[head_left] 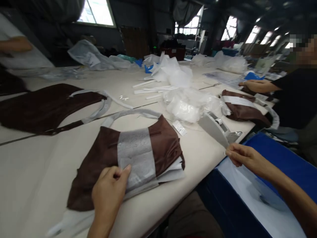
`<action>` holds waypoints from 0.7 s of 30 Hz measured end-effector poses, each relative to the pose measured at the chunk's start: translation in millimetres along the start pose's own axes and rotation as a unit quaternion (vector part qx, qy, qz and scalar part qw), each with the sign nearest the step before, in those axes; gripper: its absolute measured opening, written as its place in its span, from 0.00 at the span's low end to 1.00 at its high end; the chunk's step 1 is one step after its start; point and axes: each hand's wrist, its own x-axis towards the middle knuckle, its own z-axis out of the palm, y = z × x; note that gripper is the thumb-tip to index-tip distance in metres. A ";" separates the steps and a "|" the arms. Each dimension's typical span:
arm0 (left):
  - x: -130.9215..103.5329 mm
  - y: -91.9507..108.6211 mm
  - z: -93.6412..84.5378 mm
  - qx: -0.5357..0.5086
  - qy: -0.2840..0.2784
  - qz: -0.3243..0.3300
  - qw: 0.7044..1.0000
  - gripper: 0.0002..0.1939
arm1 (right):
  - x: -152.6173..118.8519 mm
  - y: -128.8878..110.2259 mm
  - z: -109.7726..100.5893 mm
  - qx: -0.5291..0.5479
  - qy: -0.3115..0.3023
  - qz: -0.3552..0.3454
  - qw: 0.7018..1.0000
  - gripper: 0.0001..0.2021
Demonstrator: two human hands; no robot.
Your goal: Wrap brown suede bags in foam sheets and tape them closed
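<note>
A dark brown bag [99, 165] lies on the pale table, a grey-white wrapping band [136, 155] around its middle and its handle wrapped in pale material. My left hand [110, 186] rests on the bag's near side at the band's left edge, fingers curled; whether it pinches the wrapping is hidden. Over the table's front edge, my right hand [237, 154] is closed in a pinch beside a grey tape dispenser [215, 127]. Something tiny and pale shows at its fingertips, too small to name. White paper sticks out of the bag's right end.
Another brown bag [44, 107] lies at the left. Clear plastic bags [190, 104] and white paper [170, 71] lie at the centre back. A blue box [279, 155] stands below the table's right edge. At the right, a person in black handles a brown bag [242, 107]; another person's arm shows at upper left.
</note>
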 end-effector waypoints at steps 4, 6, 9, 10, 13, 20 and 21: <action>-4.0 10.5 -0.8 -0.025 0.018 -0.008 0.999 0.19 | 7.3 -93.4 37.2 -0.054 -0.266 -0.114 0.956 0.14; -5.2 9.6 0.5 -0.035 0.019 -0.011 0.999 0.19 | 20.6 -131.8 64.2 -0.068 -0.367 -0.178 0.910 0.10; -7.0 6.7 2.4 -0.044 0.021 -0.011 0.999 0.19 | 52.1 -166.6 109.3 -0.116 -0.450 -0.283 0.839 0.08; -7.6 5.7 3.1 -0.046 0.021 -0.007 0.999 0.19 | 64.2 -172.7 123.6 -0.148 -0.451 -0.313 0.822 0.09; -9.0 2.9 5.4 -0.051 0.031 0.011 0.998 0.19 | 97.6 -182.1 158.6 -0.267 -0.393 -0.379 0.794 0.11; -11.3 -1.2 9.1 -0.061 0.037 0.018 0.997 0.19 | 127.1 -187.8 199.0 -0.462 -0.319 -0.422 0.712 0.08; -11.2 -1.4 9.2 -0.059 0.037 0.015 0.997 0.19 | 129.0 -187.7 202.2 -0.472 -0.310 -0.423 0.708 0.07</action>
